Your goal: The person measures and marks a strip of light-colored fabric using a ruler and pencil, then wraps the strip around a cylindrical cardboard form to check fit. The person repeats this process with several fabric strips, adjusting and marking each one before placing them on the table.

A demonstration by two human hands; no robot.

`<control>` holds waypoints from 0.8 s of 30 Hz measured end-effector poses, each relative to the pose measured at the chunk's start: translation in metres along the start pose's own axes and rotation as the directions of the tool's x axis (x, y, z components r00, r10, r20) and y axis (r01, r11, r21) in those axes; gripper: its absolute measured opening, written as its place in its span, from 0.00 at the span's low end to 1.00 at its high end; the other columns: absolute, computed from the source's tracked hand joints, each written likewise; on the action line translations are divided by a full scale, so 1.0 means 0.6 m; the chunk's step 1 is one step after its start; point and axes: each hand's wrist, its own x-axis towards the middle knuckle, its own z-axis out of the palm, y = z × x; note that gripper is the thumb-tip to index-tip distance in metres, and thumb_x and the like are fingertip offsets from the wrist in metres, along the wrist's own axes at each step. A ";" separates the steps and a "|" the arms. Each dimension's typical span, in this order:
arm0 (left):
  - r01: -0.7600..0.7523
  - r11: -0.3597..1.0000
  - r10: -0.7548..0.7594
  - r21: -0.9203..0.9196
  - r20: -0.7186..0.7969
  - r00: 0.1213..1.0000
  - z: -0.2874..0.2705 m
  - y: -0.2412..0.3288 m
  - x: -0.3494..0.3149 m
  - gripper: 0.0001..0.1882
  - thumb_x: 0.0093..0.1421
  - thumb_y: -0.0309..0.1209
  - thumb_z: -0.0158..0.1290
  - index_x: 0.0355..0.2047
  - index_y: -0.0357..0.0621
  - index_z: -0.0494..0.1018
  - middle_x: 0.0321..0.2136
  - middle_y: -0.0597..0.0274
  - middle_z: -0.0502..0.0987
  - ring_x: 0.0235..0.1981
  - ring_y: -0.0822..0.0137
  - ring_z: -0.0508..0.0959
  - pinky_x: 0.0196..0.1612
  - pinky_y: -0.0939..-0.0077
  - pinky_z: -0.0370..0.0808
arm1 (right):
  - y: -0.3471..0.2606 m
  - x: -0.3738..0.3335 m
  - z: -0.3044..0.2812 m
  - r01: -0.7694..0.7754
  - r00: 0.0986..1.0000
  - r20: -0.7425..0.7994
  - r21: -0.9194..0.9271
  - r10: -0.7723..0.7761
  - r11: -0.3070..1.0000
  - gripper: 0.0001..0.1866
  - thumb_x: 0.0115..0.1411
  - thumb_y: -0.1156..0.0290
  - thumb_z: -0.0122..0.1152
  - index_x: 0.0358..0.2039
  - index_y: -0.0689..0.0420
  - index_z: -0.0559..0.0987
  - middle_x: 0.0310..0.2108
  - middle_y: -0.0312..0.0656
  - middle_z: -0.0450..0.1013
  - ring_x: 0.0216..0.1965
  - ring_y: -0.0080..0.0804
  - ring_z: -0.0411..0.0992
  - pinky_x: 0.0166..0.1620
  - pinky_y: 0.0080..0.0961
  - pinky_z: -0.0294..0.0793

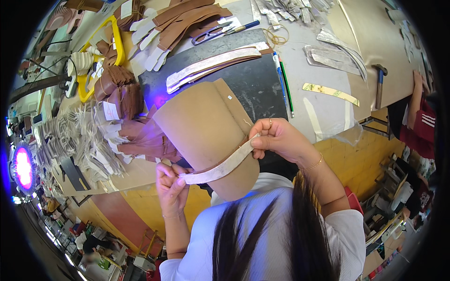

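Note:
A curved off-white strip with a brown edge (220,168) is stretched between my two hands. My left hand (172,185) pinches its left end, and my right hand (273,136) pinches the other end, higher up. Behind the strip is a tan curved piece, like a rolled sheet (201,124), which bulges over the near edge of a dark cutting mat (164,79). The strip passes across the lower part of this tan piece. On the mat beyond lies a small stack of similar whitish strips with brown edges (211,68).
Brown leather strips (187,18), blue-handled scissors (213,33) and a yellow basket (121,47) lie at the far left. Pale strips (84,136) heap up at left. Pens (284,84), a patterned strip (330,92) and a hammer (378,84) lie right. Another person's arm (415,100) shows far right.

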 end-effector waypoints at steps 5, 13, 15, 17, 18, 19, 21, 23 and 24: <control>0.025 1.000 -0.025 -0.016 -0.013 1.000 -0.002 0.003 -0.001 0.18 0.55 0.18 0.57 0.37 0.47 0.60 0.30 0.59 0.71 0.34 0.63 0.76 0.45 0.68 0.76 | -0.008 0.001 0.005 -0.012 1.000 -0.003 -0.016 0.012 1.000 0.08 0.60 0.70 0.65 0.34 0.60 0.76 0.25 0.35 0.76 0.25 0.19 0.74 0.29 0.14 0.73; 0.024 1.000 -0.024 -0.002 -0.035 0.999 -0.009 -0.010 0.001 0.19 0.55 0.19 0.59 0.37 0.47 0.59 0.30 0.60 0.71 0.34 0.65 0.76 0.44 0.69 0.77 | 0.002 0.011 0.005 -0.011 0.998 -0.056 -0.102 0.006 0.995 0.10 0.58 0.68 0.68 0.32 0.58 0.76 0.25 0.33 0.75 0.24 0.15 0.72 0.27 0.12 0.70; 0.032 0.999 -0.032 0.003 -0.039 0.999 -0.009 -0.010 0.000 0.19 0.54 0.19 0.59 0.37 0.48 0.59 0.31 0.60 0.71 0.35 0.66 0.76 0.44 0.69 0.77 | 0.004 0.012 0.008 -0.002 0.998 -0.067 -0.100 -0.004 0.995 0.10 0.58 0.69 0.68 0.32 0.58 0.76 0.25 0.33 0.75 0.24 0.15 0.72 0.27 0.12 0.70; 0.043 0.999 -0.043 0.010 -0.036 0.998 -0.011 -0.009 0.001 0.19 0.54 0.19 0.59 0.37 0.48 0.59 0.31 0.61 0.71 0.36 0.66 0.76 0.44 0.69 0.78 | 0.006 0.014 0.009 0.002 0.997 -0.072 -0.089 -0.008 0.996 0.10 0.58 0.69 0.68 0.32 0.58 0.76 0.25 0.33 0.75 0.23 0.15 0.72 0.27 0.12 0.70; 0.046 0.999 -0.046 0.007 -0.036 0.998 -0.010 -0.010 0.002 0.20 0.54 0.19 0.59 0.37 0.48 0.59 0.31 0.61 0.71 0.36 0.66 0.76 0.44 0.69 0.78 | 0.006 0.014 0.010 -0.002 0.997 -0.071 -0.095 -0.005 0.996 0.10 0.58 0.69 0.68 0.33 0.58 0.76 0.25 0.32 0.75 0.24 0.15 0.72 0.27 0.12 0.70; 0.048 0.999 -0.048 0.003 -0.036 0.998 -0.009 -0.010 0.002 0.20 0.54 0.19 0.60 0.37 0.48 0.59 0.31 0.61 0.71 0.37 0.66 0.76 0.45 0.69 0.78 | 0.004 0.014 0.010 -0.005 0.998 -0.070 -0.100 -0.002 0.995 0.10 0.58 0.69 0.68 0.33 0.59 0.76 0.25 0.32 0.74 0.24 0.15 0.72 0.27 0.12 0.70; 0.055 0.999 -0.054 0.003 -0.042 0.998 -0.008 -0.009 0.003 0.20 0.54 0.19 0.60 0.37 0.48 0.59 0.31 0.61 0.71 0.37 0.67 0.76 0.45 0.69 0.78 | 0.006 0.015 0.010 0.027 0.997 -0.072 -0.094 -0.033 0.995 0.10 0.58 0.69 0.68 0.33 0.59 0.75 0.24 0.31 0.73 0.23 0.14 0.71 0.27 0.12 0.70; 0.063 0.998 -0.063 0.010 -0.053 0.997 -0.007 -0.008 0.003 0.20 0.54 0.19 0.60 0.37 0.47 0.59 0.32 0.62 0.71 0.37 0.68 0.75 0.45 0.70 0.77 | 0.013 0.015 0.009 0.097 0.991 -0.082 -0.071 -0.103 0.993 0.11 0.58 0.69 0.68 0.33 0.59 0.75 0.24 0.30 0.72 0.23 0.14 0.71 0.26 0.12 0.70; 0.055 0.998 -0.055 0.006 -0.044 0.998 -0.005 -0.008 0.003 0.19 0.54 0.19 0.60 0.37 0.47 0.59 0.32 0.62 0.70 0.37 0.68 0.75 0.45 0.71 0.77 | 0.015 0.013 0.010 0.118 0.987 -0.103 -0.080 -0.126 0.990 0.10 0.58 0.69 0.69 0.33 0.59 0.76 0.25 0.31 0.72 0.24 0.15 0.71 0.27 0.12 0.70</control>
